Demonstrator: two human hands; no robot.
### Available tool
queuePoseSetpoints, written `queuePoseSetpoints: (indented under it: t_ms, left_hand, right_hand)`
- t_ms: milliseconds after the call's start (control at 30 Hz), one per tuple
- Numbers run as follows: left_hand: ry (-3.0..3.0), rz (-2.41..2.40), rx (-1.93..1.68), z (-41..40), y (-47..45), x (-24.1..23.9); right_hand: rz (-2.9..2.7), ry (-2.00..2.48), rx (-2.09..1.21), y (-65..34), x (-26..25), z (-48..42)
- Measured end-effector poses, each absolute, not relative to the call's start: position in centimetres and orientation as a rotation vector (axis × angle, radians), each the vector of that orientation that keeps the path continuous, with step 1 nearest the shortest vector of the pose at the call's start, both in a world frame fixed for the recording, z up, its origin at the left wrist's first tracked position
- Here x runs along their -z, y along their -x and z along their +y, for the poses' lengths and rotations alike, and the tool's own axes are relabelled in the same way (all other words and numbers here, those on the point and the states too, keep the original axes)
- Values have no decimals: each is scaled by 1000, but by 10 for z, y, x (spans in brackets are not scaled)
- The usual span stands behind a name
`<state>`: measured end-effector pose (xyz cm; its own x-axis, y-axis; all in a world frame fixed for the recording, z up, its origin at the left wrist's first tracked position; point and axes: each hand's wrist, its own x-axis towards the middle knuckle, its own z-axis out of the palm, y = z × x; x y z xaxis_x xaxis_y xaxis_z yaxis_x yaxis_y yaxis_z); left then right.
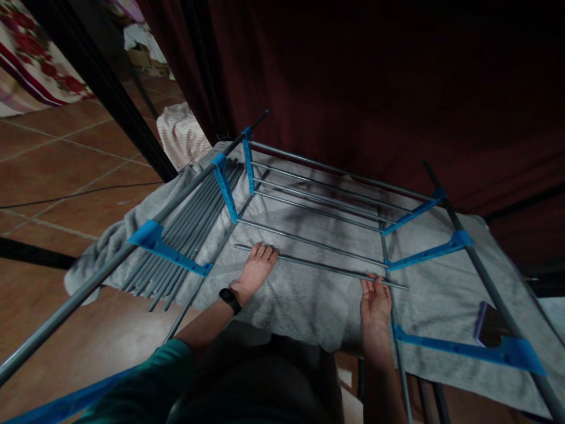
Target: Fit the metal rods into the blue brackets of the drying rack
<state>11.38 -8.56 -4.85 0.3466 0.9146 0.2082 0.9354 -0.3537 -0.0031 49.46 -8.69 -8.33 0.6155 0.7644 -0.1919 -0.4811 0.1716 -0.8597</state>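
Observation:
A thin grey metal rod (320, 266) runs crosswise between my hands, inside a rack frame of grey tubes and blue plastic brackets. My left hand (261, 262) has its fingers wrapped over the rod near its left end. Close to the other end, my right hand (376, 294) grips the rod from below, palm turned up. Beyond it, several rods (318, 235) span between the left blue bracket (226, 188) and the right blue bracket (421, 250). The held rod's ends lie apart from the left-side brackets; whether its right end touches the lower right tube I cannot tell.
A bundle of loose grey rods (189, 229) lies on the left of the grey towel (309, 306). A phone (489, 325) rests at the right, beside a long tube (485, 277). Dark red curtain (375, 88) hangs behind. A black post (106, 100) stands at the left.

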Motion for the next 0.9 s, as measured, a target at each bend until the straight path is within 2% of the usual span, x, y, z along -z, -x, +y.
queuePoseSetpoints:
  t_ms: [433,633,900]
  left_hand:
    - [2351,-1882,326,-109,-85,52]
    - [2380,-1857,358,-94,-92,43]
    - [2247,-2077,587,-74,-80,40]
  right_hand:
    - [-289,1101,-941,-501,94,-85]
    - [-295,1094,-958,-503,96,-86]
    - [-317,1025,-928,-499,94,-88]
